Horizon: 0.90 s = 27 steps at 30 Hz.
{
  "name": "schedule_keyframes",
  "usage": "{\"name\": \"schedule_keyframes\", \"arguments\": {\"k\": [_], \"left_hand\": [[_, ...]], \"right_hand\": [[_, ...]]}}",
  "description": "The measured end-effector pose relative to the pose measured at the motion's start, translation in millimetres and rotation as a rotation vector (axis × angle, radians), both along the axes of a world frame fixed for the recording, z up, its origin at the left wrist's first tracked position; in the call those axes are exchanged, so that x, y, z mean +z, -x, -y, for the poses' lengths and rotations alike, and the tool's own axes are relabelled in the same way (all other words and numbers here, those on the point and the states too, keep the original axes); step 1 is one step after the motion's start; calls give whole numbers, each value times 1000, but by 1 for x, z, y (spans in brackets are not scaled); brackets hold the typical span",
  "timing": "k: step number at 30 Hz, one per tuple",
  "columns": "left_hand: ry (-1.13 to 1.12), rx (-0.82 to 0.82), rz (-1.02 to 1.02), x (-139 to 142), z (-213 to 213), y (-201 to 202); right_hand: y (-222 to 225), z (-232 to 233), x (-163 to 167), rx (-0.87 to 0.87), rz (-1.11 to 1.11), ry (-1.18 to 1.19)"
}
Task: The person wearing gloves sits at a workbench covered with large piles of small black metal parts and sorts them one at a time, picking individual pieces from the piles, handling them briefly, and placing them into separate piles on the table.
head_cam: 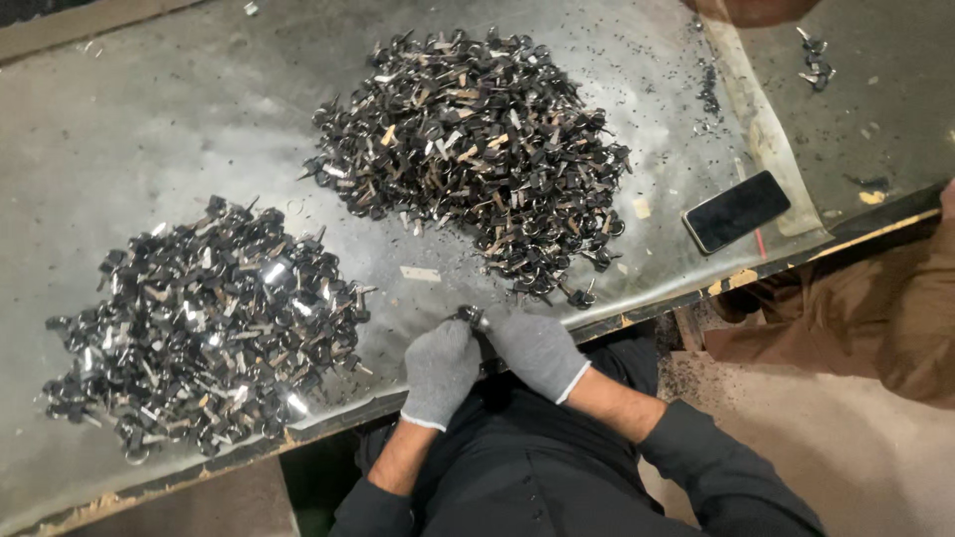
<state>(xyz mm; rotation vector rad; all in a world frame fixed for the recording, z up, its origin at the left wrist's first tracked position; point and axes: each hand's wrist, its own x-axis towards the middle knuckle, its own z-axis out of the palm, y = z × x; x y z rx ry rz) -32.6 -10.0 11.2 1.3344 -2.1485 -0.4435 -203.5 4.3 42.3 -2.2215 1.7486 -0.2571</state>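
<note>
At the near edge of the table (149, 109), left of the phone (736, 210), a shinier pile of keys (204, 328) lies; a darker pile (473, 149) sits behind the hands. Both gloved hands meet over one small key (470, 316), left hand (440, 370) curled shut, right hand (537, 348) pinching it. It looks light, stiff and slippery; the black head seems the better hold.

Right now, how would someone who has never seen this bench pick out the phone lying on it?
Start at the grey worktable and find the larger pile of small black-and-silver parts near its middle. Go right toward the table's front edge: the phone lies apart there, the only flat, dark, glossy rectangle among the scattered bits.
</note>
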Motion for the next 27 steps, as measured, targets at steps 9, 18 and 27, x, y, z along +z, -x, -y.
{"name": "schedule_keyframes", "arguments": {"k": [9,18,27], "left_hand": [[71,1,14,-6,-8,1],[12,-72,113,-10,-10,-2],[62,-76,9,1,-6,0]], "right_hand": [[-3,-8,-7,4,4,56],[14,16,0,172,202,-366],[10,5,6,7,-76,-240]]}}
